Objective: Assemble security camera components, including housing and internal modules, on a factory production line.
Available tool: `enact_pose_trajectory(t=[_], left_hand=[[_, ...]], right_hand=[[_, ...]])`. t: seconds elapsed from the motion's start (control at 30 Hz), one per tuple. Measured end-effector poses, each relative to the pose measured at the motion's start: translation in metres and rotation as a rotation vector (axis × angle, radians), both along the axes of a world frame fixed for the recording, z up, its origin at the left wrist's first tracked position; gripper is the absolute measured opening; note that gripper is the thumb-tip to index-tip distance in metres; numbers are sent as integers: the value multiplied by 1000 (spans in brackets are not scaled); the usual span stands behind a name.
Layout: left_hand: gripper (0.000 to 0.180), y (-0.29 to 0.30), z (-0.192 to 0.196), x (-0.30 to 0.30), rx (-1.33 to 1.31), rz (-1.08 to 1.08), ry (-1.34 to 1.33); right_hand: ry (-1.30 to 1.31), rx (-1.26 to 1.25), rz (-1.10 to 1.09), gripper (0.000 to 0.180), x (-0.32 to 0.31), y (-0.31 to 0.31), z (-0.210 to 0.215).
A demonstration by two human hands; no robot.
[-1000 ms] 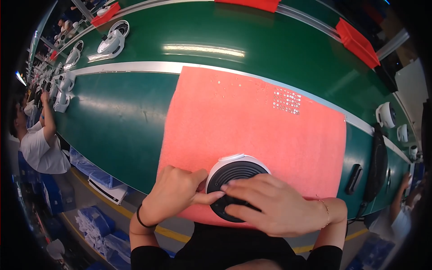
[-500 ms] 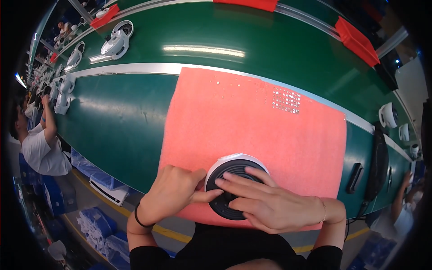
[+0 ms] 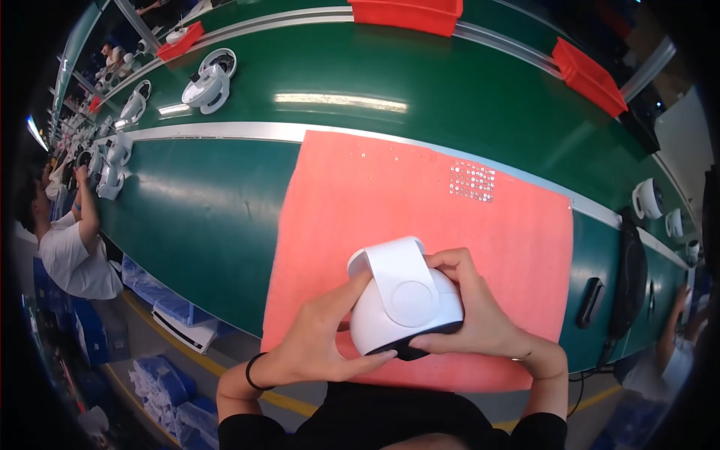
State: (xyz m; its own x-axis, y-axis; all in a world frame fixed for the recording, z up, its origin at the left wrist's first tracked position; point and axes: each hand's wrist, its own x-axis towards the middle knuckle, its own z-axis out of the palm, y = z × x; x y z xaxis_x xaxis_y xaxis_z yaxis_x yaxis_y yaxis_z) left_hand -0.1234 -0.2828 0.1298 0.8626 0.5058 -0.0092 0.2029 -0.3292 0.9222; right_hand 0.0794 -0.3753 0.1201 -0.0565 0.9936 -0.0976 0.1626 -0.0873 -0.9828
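Note:
Between my hands is a white rounded housing point(image 3: 442, 296), by its look a security camera, with a curved white bracket arm point(image 3: 401, 277) across it and a black face on its lower, near side. My left hand point(image 3: 319, 337) grips its left side, with the thumb at the black edge. On the opposite side, the fingers of my right hand point(image 3: 484, 319) wrap the housing, thumb also on the black edge. It is held over the near part of a pink mat point(image 3: 337, 210). Small screws point(image 3: 472, 181) lie in rows on the mat's far right, with a few loose ones further left.
Similar white units point(image 3: 206, 88) stand on the green bench point(image 3: 262, 67) at far left and far right. Red bins point(image 3: 589, 75) line the back. A black handheld tool point(image 3: 591, 302) and a dark pouch point(image 3: 628, 277) lie right of the mat. A person point(image 3: 71, 247) works at left.
The housing has been turned from its black ridged disc facing up to its white shell and bracket facing up. My right hand has moved from over the disc to the housing's right side.

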Motion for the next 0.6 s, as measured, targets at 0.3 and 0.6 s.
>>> enact_pose_trajectory(t=[0.3, 0.6], left_hand=[[90, 47, 0, 13, -10, 47, -17], [72, 70, -22, 74, -883, 499, -785]], right_hand=[[-118, 242, -166, 78, 8, 39, 1], [-175, 502, -370, 99, -15, 85, 1]])
